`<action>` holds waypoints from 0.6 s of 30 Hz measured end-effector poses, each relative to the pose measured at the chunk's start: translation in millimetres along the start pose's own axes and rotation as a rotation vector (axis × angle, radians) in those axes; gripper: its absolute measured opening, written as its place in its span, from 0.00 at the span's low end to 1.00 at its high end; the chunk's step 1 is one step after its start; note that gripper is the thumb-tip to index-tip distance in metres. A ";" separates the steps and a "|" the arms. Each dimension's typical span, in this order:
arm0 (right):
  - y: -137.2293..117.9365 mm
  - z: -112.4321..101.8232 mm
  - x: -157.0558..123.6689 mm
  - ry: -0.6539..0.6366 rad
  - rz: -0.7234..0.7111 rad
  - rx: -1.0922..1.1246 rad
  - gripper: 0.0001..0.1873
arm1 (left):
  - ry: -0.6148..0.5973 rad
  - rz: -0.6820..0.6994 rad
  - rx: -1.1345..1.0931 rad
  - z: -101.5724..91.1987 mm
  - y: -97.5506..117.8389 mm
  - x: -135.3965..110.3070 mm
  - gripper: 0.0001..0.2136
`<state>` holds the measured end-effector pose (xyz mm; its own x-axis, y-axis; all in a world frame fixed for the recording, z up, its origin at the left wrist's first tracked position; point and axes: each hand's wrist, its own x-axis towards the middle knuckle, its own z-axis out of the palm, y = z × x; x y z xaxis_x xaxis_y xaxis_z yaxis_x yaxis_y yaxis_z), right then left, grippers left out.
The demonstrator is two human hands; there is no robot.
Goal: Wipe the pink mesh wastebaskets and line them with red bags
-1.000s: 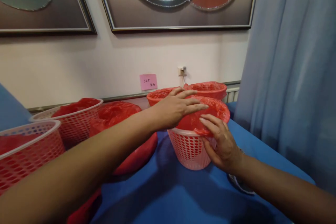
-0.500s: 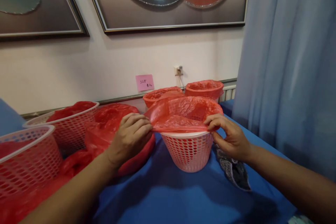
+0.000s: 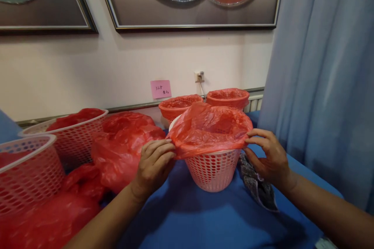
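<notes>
A white perforated plastic basket [image 3: 214, 171] stands upright on the blue-covered table. A thin red plastic bag [image 3: 201, 134] lines it, its edge folded down over the front and right of the rim; at the back left a strip of white rim shows bare. My left hand [image 3: 156, 163] is closed on the bag's edge at the basket's left front. At the right side, my right hand [image 3: 267, 157] pinches the bag's edge between thumb and fingers. Beside the basket, under my right hand, lies a dark grey speckled cloth item [image 3: 257, 186].
Two bag-lined baskets stand behind, one at left [image 3: 178, 105] and one at right [image 3: 229, 95]. Two larger white baskets [image 3: 29, 175] [image 3: 78, 136] and crumpled red bags [image 3: 122, 144] fill the left. A blue curtain [image 3: 321, 66] hangs at right; a pink note [image 3: 160, 89] is on the wall.
My hands have moved apart and slightly down, stretching the bag's edge over the front of the basket's rim. The white rim now shows at the back left.
</notes>
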<state>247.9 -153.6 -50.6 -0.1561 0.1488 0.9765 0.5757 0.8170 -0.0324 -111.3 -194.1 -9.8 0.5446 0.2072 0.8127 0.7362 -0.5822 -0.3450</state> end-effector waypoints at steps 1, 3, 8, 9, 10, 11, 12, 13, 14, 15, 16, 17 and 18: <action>0.6 0.1 0.2 -0.003 -0.012 -0.019 0.17 | -0.010 -0.008 0.008 1.9 0.1 -0.5 0.09; 1.1 -0.1 0.0 -0.014 -0.027 -0.044 0.16 | -0.026 -0.026 0.011 4.1 -0.4 -1.4 0.09; -0.2 -2.1 -7.3 -0.037 -0.024 -0.054 0.14 | -0.009 -0.085 -0.010 1.0 -0.4 -4.3 0.10; -0.4 -2.4 -9.7 -0.040 -0.028 -0.060 0.13 | -0.001 -0.093 -0.011 -0.1 0.4 -5.2 0.10; -0.4 -2.5 -12.3 -0.047 -0.036 -0.069 0.13 | 0.006 -0.098 -0.013 -0.8 1.3 -6.2 0.10; -0.1 -2.5 -15.1 -0.055 -0.048 -0.081 0.13 | 0.009 -0.099 -0.012 -1.0 2.3 -7.3 0.10; 0.6 -2.1 -18.2 -0.062 -0.062 -0.101 0.13 | 0.010 -0.099 -0.006 -0.7 3.1 -8.6 0.10; 1.8 -1.6 -21.4 -0.069 -0.075 -0.127 0.12 | 0.008 -0.103 0.006 0.2 3.5 -9.9 0.10; 3.2 -0.9 -24.6 -0.080 -0.087 -0.158 0.12 | 0.006 -0.109 0.023 1.7 3.6 -11.2 0.09; 4.7 -0.2 -27.7 -0.100 -0.099 -0.192 0.12 | 0.001 -0.119 0.044 3.5 3.3 -12.4 0.09; 5.9 0.4 -30.3 -0.129 -0.111 -0.225 0.11 | -0.005 -0.132 0.065 5.4 2.7 -13.3 0.08; 6.3 0.6 -32.3 -0.163 -0.121 -0.253 0.11 | -0.014 -0.147 0.083 7.3 2.0 -14.0 0.08; 5.5 0.3 -33.3 -0.195 -0.124 -0.272 0.10 | -0.022 -0.164 0.096 9.0 1.4 -14.3 0.07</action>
<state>256.0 -153.9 -83.4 -0.3739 0.1828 0.9093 0.7310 0.6615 0.1676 -114.5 -190.8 -26.1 0.4217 0.3112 0.8517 0.8505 -0.4613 -0.2526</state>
